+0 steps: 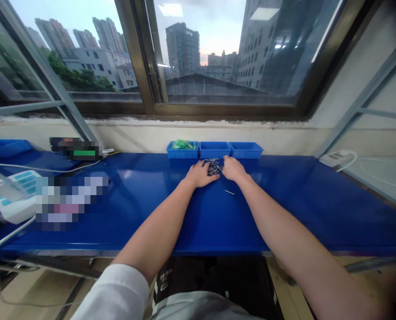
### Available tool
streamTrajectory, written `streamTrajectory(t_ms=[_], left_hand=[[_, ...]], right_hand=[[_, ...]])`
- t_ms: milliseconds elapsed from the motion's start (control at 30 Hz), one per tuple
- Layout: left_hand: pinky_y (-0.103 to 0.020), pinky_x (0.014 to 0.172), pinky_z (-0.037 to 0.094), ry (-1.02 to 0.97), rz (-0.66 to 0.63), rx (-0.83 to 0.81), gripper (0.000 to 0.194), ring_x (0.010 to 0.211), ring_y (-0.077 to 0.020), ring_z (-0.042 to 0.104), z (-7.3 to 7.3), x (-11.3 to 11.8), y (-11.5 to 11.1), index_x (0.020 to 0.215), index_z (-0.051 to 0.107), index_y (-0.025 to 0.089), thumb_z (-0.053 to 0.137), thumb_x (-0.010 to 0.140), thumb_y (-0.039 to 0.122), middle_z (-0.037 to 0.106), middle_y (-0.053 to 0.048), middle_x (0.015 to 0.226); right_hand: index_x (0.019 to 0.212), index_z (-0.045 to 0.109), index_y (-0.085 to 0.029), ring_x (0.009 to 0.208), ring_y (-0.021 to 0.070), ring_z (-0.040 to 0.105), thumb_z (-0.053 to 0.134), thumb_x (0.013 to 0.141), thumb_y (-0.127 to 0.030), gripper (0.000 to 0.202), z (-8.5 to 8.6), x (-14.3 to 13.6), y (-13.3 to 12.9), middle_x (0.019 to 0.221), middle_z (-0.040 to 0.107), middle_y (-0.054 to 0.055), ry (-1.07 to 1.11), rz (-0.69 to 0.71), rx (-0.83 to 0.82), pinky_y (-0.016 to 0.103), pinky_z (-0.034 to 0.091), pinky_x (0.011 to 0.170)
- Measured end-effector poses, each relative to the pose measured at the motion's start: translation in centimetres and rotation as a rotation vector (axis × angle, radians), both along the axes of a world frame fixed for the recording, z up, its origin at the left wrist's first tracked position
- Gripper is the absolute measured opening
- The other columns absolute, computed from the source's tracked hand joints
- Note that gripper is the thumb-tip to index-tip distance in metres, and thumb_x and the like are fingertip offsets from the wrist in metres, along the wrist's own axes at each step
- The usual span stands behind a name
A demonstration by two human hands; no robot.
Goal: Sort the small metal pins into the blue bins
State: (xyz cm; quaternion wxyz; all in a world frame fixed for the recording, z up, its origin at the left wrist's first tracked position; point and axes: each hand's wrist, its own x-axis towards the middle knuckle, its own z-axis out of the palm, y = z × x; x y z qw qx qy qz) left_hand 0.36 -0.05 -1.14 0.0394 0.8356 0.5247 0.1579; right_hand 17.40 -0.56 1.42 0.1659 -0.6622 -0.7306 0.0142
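A heap of thin metal pieces, like screws or nails point(213, 166), lies on the blue table point(204, 222), just in front of the bins. My left hand point(198, 174) rests against the heap's left side, palm down with its fingers spread. On the other side, my right hand point(234, 169) touches the heap's right edge with its fingers curled in. Whatever those fingers may hold is hidden. One loose screw or nail point(230, 192) lies apart, nearer to me, below my right hand.
Behind the heap stand three blue bins in a row: the left bin point(182, 154) holds green packets point(183, 144), beside a middle bin point(214, 150) and a right bin point(246, 151). A white device point(14, 191) and cables are at left; a power strip point(338, 158) sits at right.
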Motion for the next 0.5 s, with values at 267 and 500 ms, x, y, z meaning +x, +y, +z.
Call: streamTrajectory(t_ms=[267, 500], left_hand=[[-0.049, 0.108, 0.024, -0.035, -0.005, 0.016, 0.082, 0.135, -0.0324, 0.029, 0.3, 0.0, -0.2, 0.135, 0.042, 0.020, 0.043, 0.074, 0.075, 0.036, -0.015, 0.145], [-0.043, 0.102, 0.033, -0.225, -0.019, 0.187, 0.048, 0.122, -0.0250, 0.046, 1.2, 0.1, -0.6, 0.114, 0.059, 0.021, 0.034, 0.091, 0.053, 0.053, -0.011, 0.127]], right_hand=[[0.106, 0.061, -0.015, 0.100, 0.0221, 0.057, 0.043, 0.086, -0.014, 0.027, -0.8, 0.0, 1.1, 0.109, 0.057, 0.013, 0.154, 0.078, 0.187, 0.030, 0.042, 0.086], [0.102, 0.063, -0.019, 0.093, 0.0178, 0.060, 0.044, 0.089, -0.019, 0.023, -0.5, -0.4, 0.4, 0.098, 0.067, 0.007, 0.181, 0.315, 0.154, 0.026, 0.042, 0.082]])
